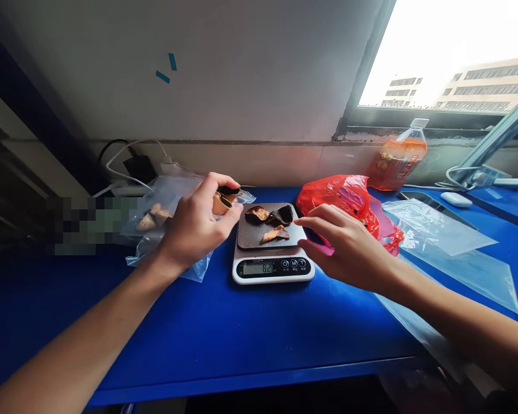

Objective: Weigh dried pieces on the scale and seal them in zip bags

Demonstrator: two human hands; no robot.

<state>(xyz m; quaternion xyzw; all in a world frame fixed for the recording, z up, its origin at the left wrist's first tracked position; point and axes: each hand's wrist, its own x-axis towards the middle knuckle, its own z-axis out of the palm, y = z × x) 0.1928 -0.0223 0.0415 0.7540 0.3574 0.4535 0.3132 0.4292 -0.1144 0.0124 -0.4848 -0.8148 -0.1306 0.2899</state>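
A white kitchen scale (273,278) with a metal plate sits on the blue table, its display reading about 8.2. Several curled pieces of dried peel, dark outside and tan inside, lie on the plate, among them a tan piece (274,234) at the front. My left hand (202,221) is closed on more dried peel (221,203), just left of the plate. At the plate's right edge is my right hand (343,244), open, its fingertips close to a dark piece (282,215); whether they touch it I cannot tell.
Clear plastic bags (198,268), one with tan pieces (154,217) inside, lie on the left. A red plastic bag (334,192) is behind my right hand. Flat clear bags (479,276), a drink bottle (399,158) and a white earbud case (456,199) are to the right.
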